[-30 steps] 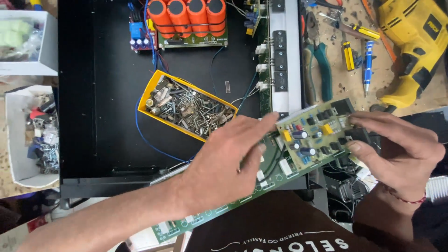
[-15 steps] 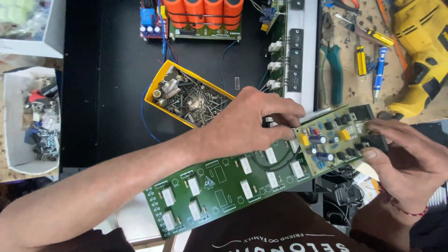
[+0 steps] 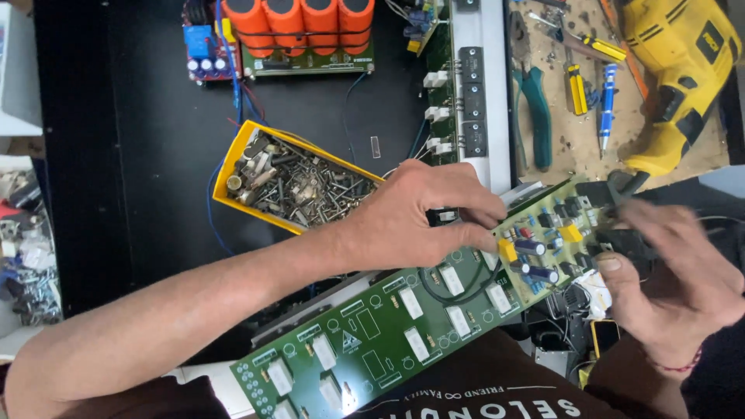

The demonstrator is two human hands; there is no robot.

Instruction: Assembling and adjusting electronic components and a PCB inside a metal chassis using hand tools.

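Left hand [image 3: 419, 221] clamped over the top edge of a long green printed circuit board [image 3: 388, 334], thumb underneath, fingers curled across the populated end. Right hand [image 3: 675, 279] pinching the far right tip of that same board, fingers blurred, so exact grip hard to tell. Board held slanting in the air above the front edge of an open black metal chassis [image 3: 132, 155], touching nothing else visibly.

Risk-wise: probably easy to flex a board that long when gripped only at one end, stressing solder joints. Bare fingers on the small blue capacitors [image 3: 535, 260] could bend leads too. Loose end swinging down might catch wiring underneath.

Textures: glossy green laminate with white rectangular resistors and silkscreen outlines. Just behind the left hand, a yellow plastic tray [image 3: 233, 167] heaped with dull grey screws and bolts. Further back, a row of fat orange cylindrical capacitors [image 3: 310, 23] on their own board. To the right, on a scuffed wooden tabletop [image 3: 582, 147], teal-handled pliers [image 3: 535, 109], small screwdrivers and a chunky yellow power drill [image 3: 675, 70].
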